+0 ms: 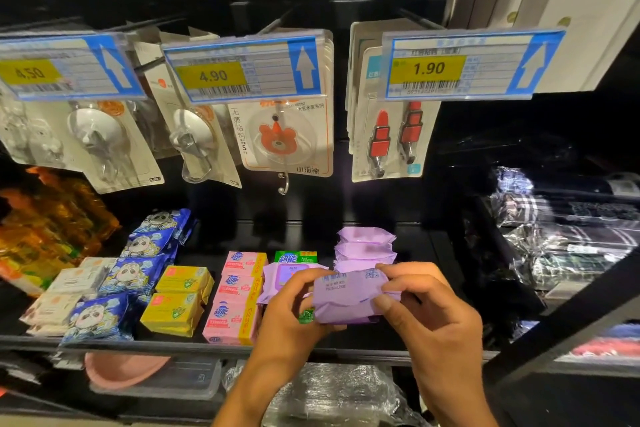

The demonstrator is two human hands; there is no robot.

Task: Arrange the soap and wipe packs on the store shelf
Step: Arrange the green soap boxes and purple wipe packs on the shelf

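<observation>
Purple film wraps the wipe pack (349, 298). It looks soft and a little crumpled, with a white barcode label near one upper corner and a small blue logo near the other. The pack is in the air, low over the front part of the shelf (422, 246), between both hands.

The left hand (291, 315) takes the left end, with its fingers curled over the top edge. The right hand (426, 309) pinches the right end. Each grip is therefore closed on the pack, not wide. I think two hands are used because such a pack is limp and would sag if it were held by one end. Held like this it stays flat, and its face can be turned the right way before it goes down.

Just behind it stands a purple stack (365, 250) of the same packs, neat, one upon another. The free place in front of that stack is probably where this pack belongs, so that the same goods make one row from back to front.

One more purple pack, the flat pack (287, 274), lies just left, partly hidden by the left hand, and a green box (296, 257) is behind it. Further left the soaps stand in columns: pink boxes (235, 302), then yellow boxes (176, 305), then blue packs (138, 274) with a panda picture.
</observation>
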